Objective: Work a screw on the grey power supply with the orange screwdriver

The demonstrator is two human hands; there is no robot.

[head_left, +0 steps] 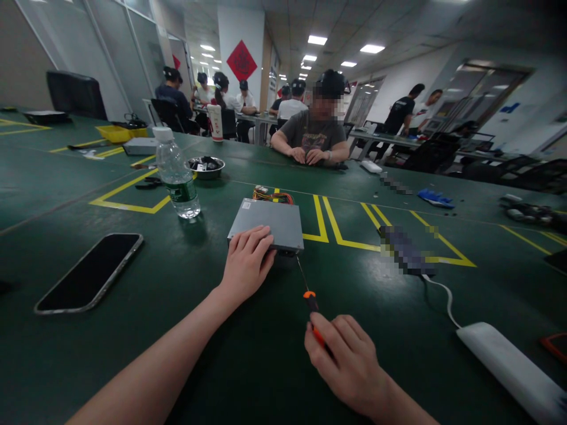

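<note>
A grey metal box (283,221) with a bundle of coloured wires (277,196) at its far side lies on the green table (212,360). Resting on the box's top and near edge is my left hand (248,260), its fingers close together and bent over the edge. My right hand (343,360) is closed around the handle of an orange and black screwdriver (311,300). The screwdriver's thin shaft points up to the near right corner of the box; whether its tip sits in a screw is too small to tell.
A water bottle (181,183), a metal bowl (206,167) and a phone (91,273) are on the left. To the right lie another phone (405,251), a white cable (448,295) and a white power strip (509,366). Across the table sits a person (312,133).
</note>
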